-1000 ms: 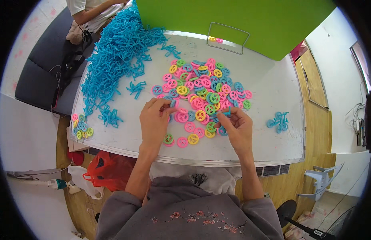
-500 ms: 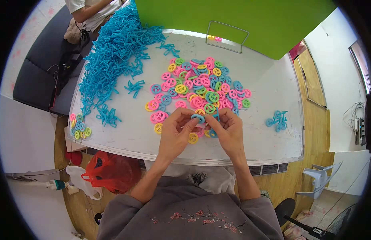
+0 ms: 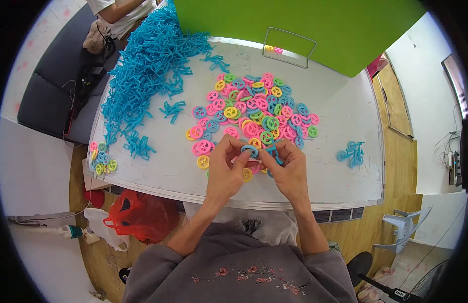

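Over the near edge of the wheel pile, my left hand (image 3: 226, 169) pinches a small blue toy wheel (image 3: 249, 151) between thumb and fingers. Close beside it my right hand (image 3: 289, 170) is closed on a blue plastic frame piece (image 3: 276, 152), partly hidden by the fingers. Wheel and frame are very near each other; I cannot tell whether they touch. Just beyond both hands spreads a pile of pink, yellow, green and blue toy wheels (image 3: 254, 103). A yellow wheel (image 3: 203, 161) lies left of my left hand.
A large heap of blue frame pieces (image 3: 143, 76) covers the table's left side. Several blue pieces with wheels (image 3: 351, 154) lie at the right. More wheels (image 3: 102, 159) sit at the left corner. A green panel (image 3: 299, 30) stands at the back. Another person's arm (image 3: 115, 11) shows far left.
The blue wheel has tilted in my left hand, so its round face shows more. In my right hand more of the blue frame piece has come into sight. The whole view has shifted slightly.
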`<state>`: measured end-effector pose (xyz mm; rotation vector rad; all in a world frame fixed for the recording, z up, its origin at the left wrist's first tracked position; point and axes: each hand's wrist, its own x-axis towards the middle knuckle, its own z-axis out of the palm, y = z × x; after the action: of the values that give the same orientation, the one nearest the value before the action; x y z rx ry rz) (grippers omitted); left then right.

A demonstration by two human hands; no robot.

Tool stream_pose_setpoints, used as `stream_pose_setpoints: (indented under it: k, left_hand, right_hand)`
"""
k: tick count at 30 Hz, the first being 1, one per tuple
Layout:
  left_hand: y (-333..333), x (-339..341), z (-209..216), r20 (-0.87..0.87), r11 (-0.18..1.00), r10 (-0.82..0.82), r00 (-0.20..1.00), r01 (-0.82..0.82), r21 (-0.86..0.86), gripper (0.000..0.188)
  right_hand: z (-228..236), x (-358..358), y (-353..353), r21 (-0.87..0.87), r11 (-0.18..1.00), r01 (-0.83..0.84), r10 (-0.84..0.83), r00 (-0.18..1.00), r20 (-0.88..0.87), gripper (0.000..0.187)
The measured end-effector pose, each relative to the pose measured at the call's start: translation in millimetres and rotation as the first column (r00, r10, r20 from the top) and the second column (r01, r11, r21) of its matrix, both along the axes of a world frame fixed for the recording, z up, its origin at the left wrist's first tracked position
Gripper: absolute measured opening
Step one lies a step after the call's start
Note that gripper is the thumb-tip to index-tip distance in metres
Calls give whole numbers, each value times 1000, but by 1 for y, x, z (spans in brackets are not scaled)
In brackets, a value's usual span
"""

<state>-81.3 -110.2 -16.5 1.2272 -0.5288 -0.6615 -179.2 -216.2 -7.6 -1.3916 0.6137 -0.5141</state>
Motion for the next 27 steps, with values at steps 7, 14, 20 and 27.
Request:
stream_pose_setpoints:
  k: [7,14,20,27]
  left_hand:
    - [-3,-1,-1,-45,997,75,996,-74,25,9]
    - [-6,-5,-6,310,947,253,917,-300,115,13]
    - [3,-13,-1,620,944,216,754,-323,64,22]
    - [4,-8,3,348,989,141,927,-148,-7,17]
  right_hand:
    - [-4,3,-3,-11,1000,-14,13,1000,-18,10]
    - [-4,12,6,29,999,23,-25,998,55,23]
    - [-5,3,2,148,989,-28,26,1000,18,18]
    - [3,-6,-6,127,986,-106,107,994,2,15]
